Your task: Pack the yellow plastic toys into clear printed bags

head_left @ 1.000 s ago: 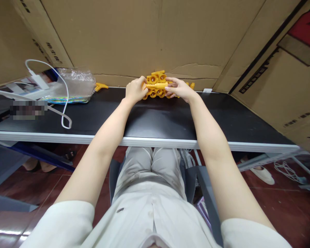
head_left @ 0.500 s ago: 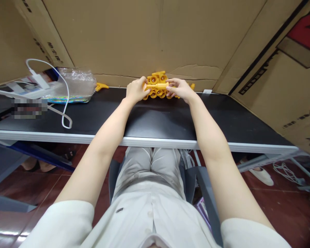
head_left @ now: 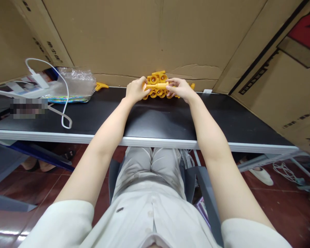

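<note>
A yellow plastic piece (head_left: 158,86), ribbed and tube-like, lies level between my two hands, just in front of a pile. My left hand (head_left: 136,90) is closed around its left end, thumb toward the middle. Fingers of my right hand (head_left: 180,90) pinch the other end. The pile of yellow plastic pieces (head_left: 153,80) is stacked on the black tabletop against the cardboard, several with round cup-like openings facing me. My hands and the held piece hide part of it. One more yellow piece (head_left: 101,86), forked in shape, rests farther left.
Clear plastic bags (head_left: 77,82) lie on the left of the black table (head_left: 160,120), beside a white stand with a charger (head_left: 41,80) and looped cable. Cardboard walls (head_left: 134,38) close off the back and sides. A small white item (head_left: 207,91) sits at the back edge.
</note>
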The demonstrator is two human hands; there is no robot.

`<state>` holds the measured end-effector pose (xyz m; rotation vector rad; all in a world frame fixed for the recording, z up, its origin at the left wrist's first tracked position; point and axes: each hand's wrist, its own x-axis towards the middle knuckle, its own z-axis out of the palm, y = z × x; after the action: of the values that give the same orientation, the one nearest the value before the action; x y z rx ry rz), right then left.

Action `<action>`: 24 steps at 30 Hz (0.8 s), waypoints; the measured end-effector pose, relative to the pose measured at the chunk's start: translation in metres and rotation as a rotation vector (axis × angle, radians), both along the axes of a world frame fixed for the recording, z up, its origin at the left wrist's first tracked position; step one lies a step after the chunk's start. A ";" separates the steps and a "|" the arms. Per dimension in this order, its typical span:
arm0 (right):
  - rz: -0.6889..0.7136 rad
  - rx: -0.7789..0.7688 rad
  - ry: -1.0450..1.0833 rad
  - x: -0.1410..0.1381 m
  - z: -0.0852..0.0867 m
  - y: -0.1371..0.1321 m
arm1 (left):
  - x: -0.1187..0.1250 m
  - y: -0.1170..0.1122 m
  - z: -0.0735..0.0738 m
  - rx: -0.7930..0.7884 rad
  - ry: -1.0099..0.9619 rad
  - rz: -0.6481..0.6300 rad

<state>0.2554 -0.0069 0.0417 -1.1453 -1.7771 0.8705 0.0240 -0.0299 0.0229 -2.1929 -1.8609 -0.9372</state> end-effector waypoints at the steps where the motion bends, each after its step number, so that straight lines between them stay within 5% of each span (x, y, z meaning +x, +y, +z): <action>1: 0.001 -0.001 0.003 0.000 0.000 0.000 | 0.000 0.000 0.000 0.000 -0.002 0.001; 24: 0.007 -0.009 0.062 -0.002 -0.003 0.008 | -0.003 0.003 -0.002 -0.027 -0.016 -0.017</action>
<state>0.2537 0.0010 0.0385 -1.1065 -1.7297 0.9094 0.0210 -0.0271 0.0207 -2.2273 -1.8759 -0.9409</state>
